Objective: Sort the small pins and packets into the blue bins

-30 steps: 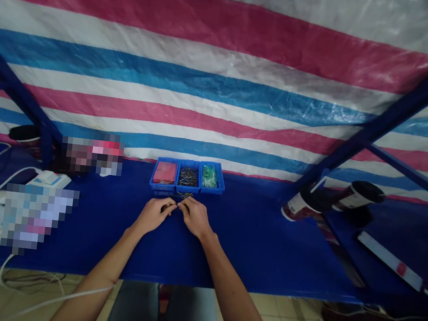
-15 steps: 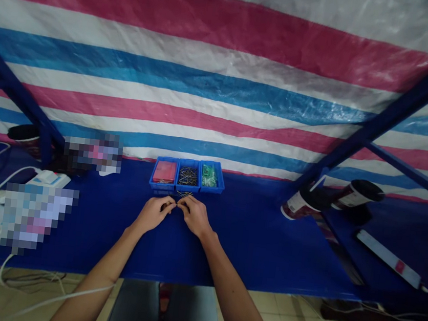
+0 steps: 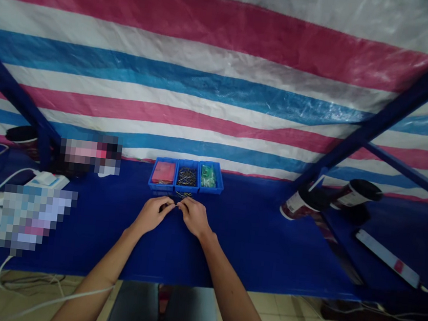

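My left hand and my right hand meet over the blue table, fingertips almost touching. Both are closed in a pinch, with a tiny thin piece between them that is too small to name. Just beyond the fingers lie several thin metal pieces, which look like screws. Three joined blue bins stand behind these. Pink flat pieces fill the left bin, many dark screw-like pieces the middle one, and green and clear small pieces the right one.
White power strips and cables crowd the table's left side, beside blurred-out items. At right stand a dark cup and another cup, with a long white power strip. Blue frame posts and a striped sheet bound the back.
My hands stay at nearly the same spot, still pinching, with the right fingers shifted slightly. The whole view has moved a little; the bins and other things stay put.
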Demonstrator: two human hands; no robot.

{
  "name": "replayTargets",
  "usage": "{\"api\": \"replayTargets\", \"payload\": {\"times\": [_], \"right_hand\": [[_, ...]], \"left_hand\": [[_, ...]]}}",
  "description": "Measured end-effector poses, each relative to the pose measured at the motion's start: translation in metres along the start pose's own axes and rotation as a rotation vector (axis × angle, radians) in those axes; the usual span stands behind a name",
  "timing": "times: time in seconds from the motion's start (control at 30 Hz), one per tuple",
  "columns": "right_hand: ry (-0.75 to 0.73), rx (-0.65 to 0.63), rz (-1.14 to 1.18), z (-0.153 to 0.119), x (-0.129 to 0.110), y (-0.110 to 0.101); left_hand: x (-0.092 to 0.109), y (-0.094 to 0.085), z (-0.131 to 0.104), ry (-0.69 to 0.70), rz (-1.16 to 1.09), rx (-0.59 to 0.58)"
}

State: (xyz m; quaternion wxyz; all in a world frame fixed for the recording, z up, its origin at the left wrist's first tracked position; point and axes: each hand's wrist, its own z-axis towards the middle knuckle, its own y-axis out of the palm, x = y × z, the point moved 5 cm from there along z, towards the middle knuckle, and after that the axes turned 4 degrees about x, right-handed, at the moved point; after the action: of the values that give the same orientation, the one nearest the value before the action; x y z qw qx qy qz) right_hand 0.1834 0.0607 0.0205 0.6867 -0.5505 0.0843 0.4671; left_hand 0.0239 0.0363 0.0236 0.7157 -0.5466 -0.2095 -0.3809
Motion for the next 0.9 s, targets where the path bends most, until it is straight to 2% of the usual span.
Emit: {"api": "replayTargets", "payload": {"times": [0.43,0.9], "right_hand": [[-0.048,-0.002,0.108,0.0019,-0.0054,-0.0073],[-0.013,-0.008,0.031,0.0010,-0.0007,-0.0029]], "left_hand": [[-0.0031,0.0005,0.0002,-0.011,-0.013,-0.011],[-0.0024,0.0006,0.0002,-0.009,-0.020,-0.011]]}}
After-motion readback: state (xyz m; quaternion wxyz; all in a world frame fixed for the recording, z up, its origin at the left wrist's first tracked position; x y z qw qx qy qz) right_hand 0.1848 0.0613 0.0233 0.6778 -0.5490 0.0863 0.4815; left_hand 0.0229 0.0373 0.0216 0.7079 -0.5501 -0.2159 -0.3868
